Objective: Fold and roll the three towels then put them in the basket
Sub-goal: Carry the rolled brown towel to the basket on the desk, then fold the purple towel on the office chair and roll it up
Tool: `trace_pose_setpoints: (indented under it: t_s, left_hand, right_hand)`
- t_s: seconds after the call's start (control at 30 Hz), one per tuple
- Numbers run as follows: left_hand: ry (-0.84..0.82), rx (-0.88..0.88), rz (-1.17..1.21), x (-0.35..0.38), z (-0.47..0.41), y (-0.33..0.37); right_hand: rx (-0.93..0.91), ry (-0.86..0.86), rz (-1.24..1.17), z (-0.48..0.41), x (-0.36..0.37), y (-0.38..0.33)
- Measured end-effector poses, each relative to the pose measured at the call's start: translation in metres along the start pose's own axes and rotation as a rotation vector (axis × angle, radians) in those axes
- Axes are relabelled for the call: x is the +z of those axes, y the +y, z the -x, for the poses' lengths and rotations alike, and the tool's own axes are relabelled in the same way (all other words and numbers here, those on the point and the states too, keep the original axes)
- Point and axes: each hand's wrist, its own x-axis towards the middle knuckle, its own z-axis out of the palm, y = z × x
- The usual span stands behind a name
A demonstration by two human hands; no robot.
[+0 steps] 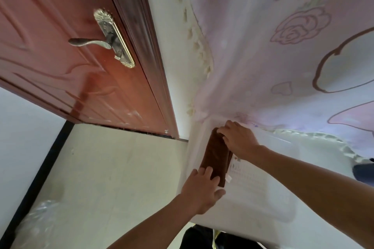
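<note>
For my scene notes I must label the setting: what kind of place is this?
Probably a room in a home, perhaps a bedroom: a red-brown door with a metal lever handle, pink floral fabric, a pale floor.

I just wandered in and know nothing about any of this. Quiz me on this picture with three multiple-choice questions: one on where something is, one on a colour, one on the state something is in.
1. Where does the towel lie?
A) in a basket
B) on the white surface
C) on a chair

2. What colour is the towel?
A) blue
B) yellow
C) brown

3. What state is the towel in?
A) folded into a long narrow strip
B) spread out wide
C) crumpled into a ball

Answers:
1 B: it rests on the white surface, with the left hand on its near end and the right hand on its far end.
2 C: the cloth is plainly brown.
3 A: it is long and narrow, with layered edges along one side.
</note>
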Motion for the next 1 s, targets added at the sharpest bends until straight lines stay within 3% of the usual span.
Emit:
trace_pose_setpoints:
  t_s: [0.1,0.3,0.5,0.67,0.87,1.0]
  left_hand:
    - [-0.034,-0.021,-0.033,0.006,-0.002,0.0]
    - [-0.043,-0.051,-0.056,0.011,-0.007,0.004]
    - [-0.015,-0.091,-0.05,0.004,0.005,0.014]
    - [0.305,-0.185,0.006,0.013,0.056,0.017]
    - [0.31,-0.649,0.207,0.052,0.155,0.038]
    - [0.286,-0.903,0.32,0.11,0.249,0.078]
  right_hand:
    - [0.075,-0.169,-0.104,-0.002,0.011,0.008]
    - [0.111,-0.149,-0.124,-0.001,0.032,0.012]
    - [0.095,-0.307,-0.198,-0.007,0.008,0.017]
    - [0.121,0.018,-0.171,0.006,-0.028,0.02]
    - [-0.238,0.092,-0.183,0.062,-0.048,-0.051]
    - [-0.5,-0.058,-0.142,0.122,-0.025,-0.142]
